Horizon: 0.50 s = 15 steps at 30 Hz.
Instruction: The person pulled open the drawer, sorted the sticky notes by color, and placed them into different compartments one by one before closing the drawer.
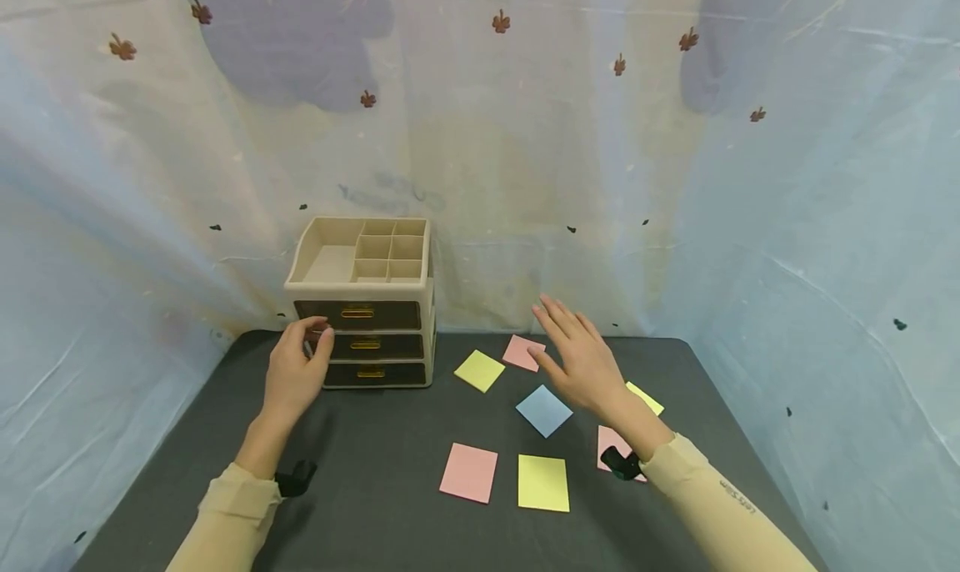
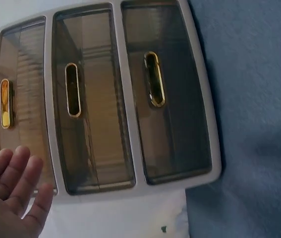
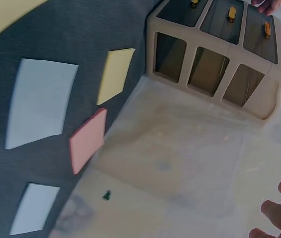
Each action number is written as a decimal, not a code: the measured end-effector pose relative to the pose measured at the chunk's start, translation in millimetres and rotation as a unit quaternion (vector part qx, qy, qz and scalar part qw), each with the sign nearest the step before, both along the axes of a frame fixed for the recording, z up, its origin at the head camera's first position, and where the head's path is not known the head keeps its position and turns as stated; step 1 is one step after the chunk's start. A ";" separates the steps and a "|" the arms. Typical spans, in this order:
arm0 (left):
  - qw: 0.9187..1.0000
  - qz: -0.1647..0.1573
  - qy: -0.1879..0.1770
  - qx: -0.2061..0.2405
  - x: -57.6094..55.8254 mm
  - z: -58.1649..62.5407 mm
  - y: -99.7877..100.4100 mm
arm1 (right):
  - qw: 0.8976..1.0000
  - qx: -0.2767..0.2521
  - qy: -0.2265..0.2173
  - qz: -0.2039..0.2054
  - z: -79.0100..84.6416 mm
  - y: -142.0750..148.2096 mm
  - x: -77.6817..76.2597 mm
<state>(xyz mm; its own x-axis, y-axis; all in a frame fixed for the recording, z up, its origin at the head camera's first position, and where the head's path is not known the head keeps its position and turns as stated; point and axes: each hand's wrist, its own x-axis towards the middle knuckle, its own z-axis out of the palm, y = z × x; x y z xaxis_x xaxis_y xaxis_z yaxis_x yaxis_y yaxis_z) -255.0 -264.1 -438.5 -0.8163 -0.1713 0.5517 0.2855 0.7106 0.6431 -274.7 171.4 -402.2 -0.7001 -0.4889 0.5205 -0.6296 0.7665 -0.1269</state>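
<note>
A cream desktop organizer (image 1: pixel 360 289) with three dark see-through drawers stands at the back left; all three look closed. My left hand (image 1: pixel 295 372) hovers by its left front, close to the top drawer (image 2: pixel 26 74), fingers loosely bent and holding nothing. Palm down, my right hand (image 1: pixel 583 368) hangs above the sticky notes with its fingers extended and nothing held. Nearest it lie a blue note (image 1: pixel 544 411) and a pink note (image 1: pixel 522 352). Another pale blue note (image 3: pixel 35 209) shows in the right wrist view; the right hand hides it from the head view.
Nearer me on the dark table (image 1: pixel 375 489) lie a pink note (image 1: pixel 469 473) and a yellow note (image 1: pixel 543 484). Another yellow note (image 1: pixel 480 371) is right of the organizer. A pink note (image 1: pixel 611 444) is partly under the right forearm's outline. Patterned curtains enclose the table.
</note>
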 end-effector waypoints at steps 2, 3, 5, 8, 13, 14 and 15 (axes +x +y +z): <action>1.000 -0.006 -0.010 0.018 -3.2 1.7 1.8 | 1.000 0.004 -0.007 0.008 6.5 -6.3 -4.8; 0.999 -0.010 -0.017 0.029 -4.5 2.6 2.7 | 1.000 0.006 -0.010 0.012 9.7 -9.3 -7.2; 0.998 -0.010 -0.030 0.047 -6.8 4.2 4.5 | 1.000 0.014 -0.016 0.017 15.8 -15.3 -12.4; 0.996 -0.007 -0.051 0.072 -9.4 6.3 7.4 | 0.999 0.028 -0.019 0.025 23.3 -23.6 -20.4; 0.989 -0.022 -0.082 0.117 -12.6 11.2 12.3 | 0.998 0.041 -0.017 0.040 32.9 -37.4 -33.6; 0.987 -0.028 -0.089 0.127 -13.4 12.2 13.2 | 0.998 0.042 -0.017 0.042 34.8 -40.1 -36.0; 0.985 -0.034 -0.094 0.137 -14.3 13.0 14.0 | 0.998 0.044 -0.017 0.045 36.8 -42.8 -38.3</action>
